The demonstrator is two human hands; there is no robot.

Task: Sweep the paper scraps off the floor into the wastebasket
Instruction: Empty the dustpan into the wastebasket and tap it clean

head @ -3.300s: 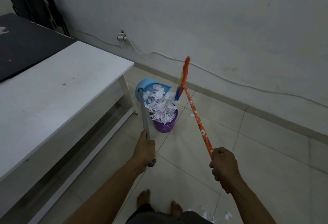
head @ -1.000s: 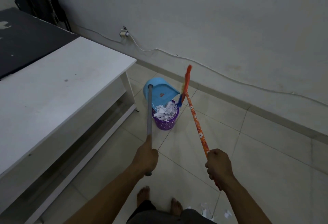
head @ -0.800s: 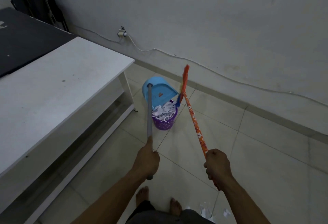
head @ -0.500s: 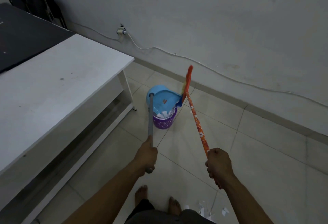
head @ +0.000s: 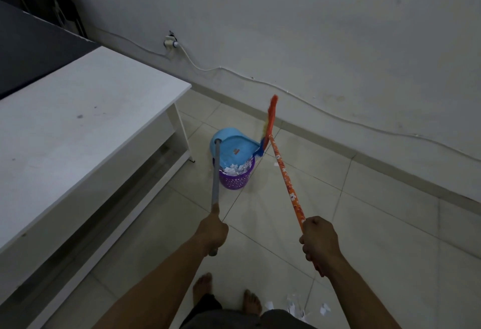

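Head view: my left hand [head: 213, 232] is fisted round the grey handle [head: 215, 172], tipping the blue dustpan [head: 234, 146] over the purple wastebasket [head: 234, 179] at twelve o'clock. My right hand [head: 318, 240] grips the orange broom [head: 286, 180]. Emptying looks done. Next, I judge, the paper scraps [head: 294, 308] at five o'clock by my feet [head: 201, 285] need sweeping.

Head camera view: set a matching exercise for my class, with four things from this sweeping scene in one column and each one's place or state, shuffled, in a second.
Column 1
1. dustpan
2. broom
3. wastebasket
4. loose paper scraps

Column 2
A. stands on the floor with paper in it
B. gripped by the right hand
C. lie on the floor near the bare feet
D. tilted over the wastebasket, handle gripped by the left hand

Pairs: 1-D, 2-B, 3-A, 4-C
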